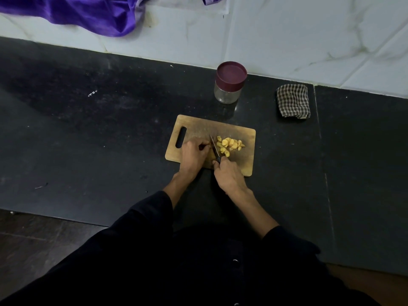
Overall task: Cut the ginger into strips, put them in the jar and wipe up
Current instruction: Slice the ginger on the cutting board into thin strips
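Right hand (pixel 228 176) grips the knife (pixel 214 147), blade on the cutting board (pixel 240 131); left hand (pixel 194 154) fingers curl, pinning something unclear beside cut ginger (pixel 230 145), frame centre.

Home kitchen: black counter (pixel 88 129), tiled wall (pixel 287 29).

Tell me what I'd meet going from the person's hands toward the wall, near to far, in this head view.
Right hand gripping the knife → cut ginger pieces on the wooden cutting board → lidded glass jar → tiled wall. The checked cloth lies off to the right.
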`<control>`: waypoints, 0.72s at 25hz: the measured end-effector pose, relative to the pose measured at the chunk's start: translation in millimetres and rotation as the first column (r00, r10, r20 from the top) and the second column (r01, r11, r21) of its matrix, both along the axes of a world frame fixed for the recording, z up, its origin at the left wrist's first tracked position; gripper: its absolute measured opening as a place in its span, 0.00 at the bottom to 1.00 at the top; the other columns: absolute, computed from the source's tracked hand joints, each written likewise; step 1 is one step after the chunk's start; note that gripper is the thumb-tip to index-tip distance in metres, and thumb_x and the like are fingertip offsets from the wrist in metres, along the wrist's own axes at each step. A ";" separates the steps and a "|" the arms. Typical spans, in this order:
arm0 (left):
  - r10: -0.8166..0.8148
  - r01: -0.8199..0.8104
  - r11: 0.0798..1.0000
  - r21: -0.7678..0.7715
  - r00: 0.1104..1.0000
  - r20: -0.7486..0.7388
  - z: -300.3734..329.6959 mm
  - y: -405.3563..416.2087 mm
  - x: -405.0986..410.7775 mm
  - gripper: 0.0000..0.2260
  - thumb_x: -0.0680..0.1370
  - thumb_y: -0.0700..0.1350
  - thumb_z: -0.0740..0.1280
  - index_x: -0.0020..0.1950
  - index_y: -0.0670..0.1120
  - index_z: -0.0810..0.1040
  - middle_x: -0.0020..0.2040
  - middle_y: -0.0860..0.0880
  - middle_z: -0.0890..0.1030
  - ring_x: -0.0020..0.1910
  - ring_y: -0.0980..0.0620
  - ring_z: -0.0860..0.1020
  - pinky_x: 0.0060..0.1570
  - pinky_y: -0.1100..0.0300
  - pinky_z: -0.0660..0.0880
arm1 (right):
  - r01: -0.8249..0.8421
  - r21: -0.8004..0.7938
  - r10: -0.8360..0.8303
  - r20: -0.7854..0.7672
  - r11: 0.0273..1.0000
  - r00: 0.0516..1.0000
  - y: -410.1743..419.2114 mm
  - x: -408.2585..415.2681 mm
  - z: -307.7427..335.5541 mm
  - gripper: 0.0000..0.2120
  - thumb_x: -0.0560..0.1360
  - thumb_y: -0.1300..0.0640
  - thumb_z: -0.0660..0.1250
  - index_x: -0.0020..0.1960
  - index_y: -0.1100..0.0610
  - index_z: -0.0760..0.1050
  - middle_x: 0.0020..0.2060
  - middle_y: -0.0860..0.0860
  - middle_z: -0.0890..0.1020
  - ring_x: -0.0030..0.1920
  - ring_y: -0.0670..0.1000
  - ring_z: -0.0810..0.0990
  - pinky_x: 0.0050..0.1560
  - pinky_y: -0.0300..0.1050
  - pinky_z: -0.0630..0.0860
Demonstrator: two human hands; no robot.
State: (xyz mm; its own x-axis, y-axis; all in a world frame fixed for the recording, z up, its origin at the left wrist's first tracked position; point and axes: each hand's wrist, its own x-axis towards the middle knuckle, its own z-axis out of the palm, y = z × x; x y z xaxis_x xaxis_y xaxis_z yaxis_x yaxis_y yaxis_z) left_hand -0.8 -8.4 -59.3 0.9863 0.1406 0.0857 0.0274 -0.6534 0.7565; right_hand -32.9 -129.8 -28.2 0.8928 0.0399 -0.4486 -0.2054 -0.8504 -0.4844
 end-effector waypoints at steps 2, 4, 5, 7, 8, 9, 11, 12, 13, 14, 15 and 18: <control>-0.008 0.008 1.000 0.001 1.000 0.007 -0.1 0.2 0.4 0.05 0.74 0.37 0.70 0.49 0.41 0.83 0.46 0.47 0.83 0.44 0.55 0.79 0.47 0.62 0.77 | -0.002 -0.013 0.002 0.008 1.000 1.000 1.4 0.0 -0.8 0.13 0.84 0.52 0.57 0.59 0.59 0.73 0.48 0.56 0.81 0.47 0.55 0.82 0.46 0.53 0.80; -0.014 0.014 1.000 -0.002 1.000 0.005 0.0 0.8 0.9 0.05 0.74 0.37 0.70 0.49 0.41 0.83 0.46 0.47 0.83 0.44 0.55 0.80 0.48 0.62 0.77 | -0.004 -0.026 0.004 0.008 1.000 1.000 2.5 0.7 0.0 0.13 0.84 0.52 0.57 0.59 0.60 0.73 0.48 0.56 0.80 0.48 0.55 0.81 0.45 0.51 0.78; -0.015 0.015 1.000 -0.002 1.000 0.006 -0.3 1.0 1.4 0.05 0.74 0.37 0.70 0.49 0.42 0.83 0.46 0.48 0.84 0.44 0.56 0.80 0.48 0.62 0.78 | -0.005 -0.026 0.005 0.005 1.000 1.000 2.7 1.6 0.4 0.13 0.84 0.52 0.57 0.59 0.60 0.73 0.48 0.56 0.80 0.48 0.55 0.81 0.45 0.51 0.78; -0.013 0.013 1.000 -0.001 1.000 0.009 0.4 1.0 1.6 0.05 0.74 0.38 0.70 0.49 0.42 0.83 0.46 0.48 0.84 0.43 0.57 0.79 0.47 0.63 0.77 | -0.002 -0.004 0.002 -0.007 1.000 1.000 2.9 3.3 0.4 0.12 0.84 0.52 0.56 0.58 0.59 0.73 0.47 0.56 0.80 0.47 0.55 0.82 0.46 0.52 0.79; -0.013 0.013 1.000 0.000 1.000 0.010 1.8 1.1 1.3 0.05 0.74 0.37 0.70 0.49 0.41 0.83 0.46 0.48 0.84 0.43 0.58 0.79 0.46 0.67 0.76 | 0.002 0.011 -0.002 -0.015 1.000 1.000 2.9 4.0 0.0 0.12 0.84 0.52 0.56 0.57 0.59 0.73 0.47 0.56 0.80 0.46 0.56 0.82 0.47 0.54 0.81; -0.013 0.013 1.000 0.000 1.000 0.011 3.0 1.3 1.2 0.05 0.74 0.37 0.70 0.48 0.41 0.83 0.46 0.47 0.84 0.42 0.59 0.78 0.44 0.72 0.73 | 0.005 0.019 -0.005 -0.024 1.000 1.000 2.9 4.7 -0.2 0.12 0.84 0.52 0.56 0.57 0.59 0.72 0.47 0.56 0.80 0.46 0.56 0.82 0.48 0.56 0.81; -0.013 0.013 1.000 -0.004 1.000 0.006 4.6 1.9 1.1 0.05 0.74 0.37 0.70 0.48 0.41 0.83 0.45 0.47 0.84 0.41 0.61 0.76 0.41 0.78 0.69 | 0.005 0.016 -0.004 -0.039 1.000 0.999 4.1 5.7 0.6 0.11 0.84 0.52 0.56 0.56 0.59 0.72 0.46 0.55 0.79 0.46 0.56 0.82 0.48 0.58 0.81; -0.012 0.012 1.000 -0.003 1.000 0.004 4.3 2.1 1.2 0.05 0.74 0.37 0.70 0.48 0.41 0.83 0.45 0.47 0.84 0.40 0.61 0.76 0.40 0.79 0.68 | 0.002 0.010 -0.002 -0.042 1.000 0.999 5.0 6.2 1.4 0.12 0.84 0.52 0.56 0.56 0.59 0.72 0.46 0.55 0.79 0.46 0.57 0.82 0.48 0.58 0.81; -0.010 0.010 1.000 -0.001 1.000 0.003 3.7 2.1 1.3 0.05 0.74 0.36 0.70 0.48 0.41 0.83 0.45 0.47 0.84 0.40 0.61 0.76 0.40 0.79 0.68 | -0.002 0.002 0.002 -0.042 1.000 0.999 5.9 6.8 2.2 0.12 0.84 0.52 0.56 0.57 0.59 0.73 0.47 0.56 0.79 0.47 0.57 0.82 0.48 0.58 0.81; -0.009 0.009 1.000 0.001 1.000 0.000 3.1 2.0 1.2 0.05 0.74 0.37 0.70 0.48 0.41 0.84 0.45 0.47 0.84 0.41 0.60 0.76 0.41 0.78 0.69 | -0.007 -0.009 0.006 -0.043 1.000 0.999 7.0 7.8 3.1 0.12 0.84 0.52 0.56 0.58 0.59 0.73 0.49 0.56 0.80 0.47 0.57 0.82 0.49 0.57 0.81; -0.009 0.009 1.000 0.001 1.000 -0.002 2.5 2.2 1.0 0.05 0.74 0.37 0.70 0.48 0.41 0.84 0.45 0.47 0.84 0.41 0.60 0.77 0.42 0.77 0.69 | -0.011 -0.022 0.010 -0.049 1.000 0.999 8.3 9.0 4.0 0.13 0.84 0.52 0.56 0.58 0.60 0.74 0.49 0.57 0.80 0.48 0.57 0.82 0.49 0.57 0.81; -0.013 0.013 1.000 -0.010 1.000 0.010 1.7 1.7 0.1 0.05 0.73 0.37 0.71 0.48 0.41 0.84 0.45 0.47 0.84 0.43 0.57 0.78 0.45 0.69 0.74 | -0.017 -0.038 0.013 -0.105 0.999 0.994 10.9 13.0 7.1 0.13 0.84 0.54 0.57 0.59 0.60 0.74 0.48 0.56 0.79 0.48 0.58 0.82 0.49 0.57 0.82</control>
State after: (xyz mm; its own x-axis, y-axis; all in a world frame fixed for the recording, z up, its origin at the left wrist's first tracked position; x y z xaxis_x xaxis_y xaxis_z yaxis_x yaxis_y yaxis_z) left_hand -0.7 -6.7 -57.6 0.9872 0.1290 0.0940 0.0118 -0.6461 0.7631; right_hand -20.0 -119.0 -21.1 0.8404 0.0340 -0.5409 -0.2402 -0.8713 -0.4280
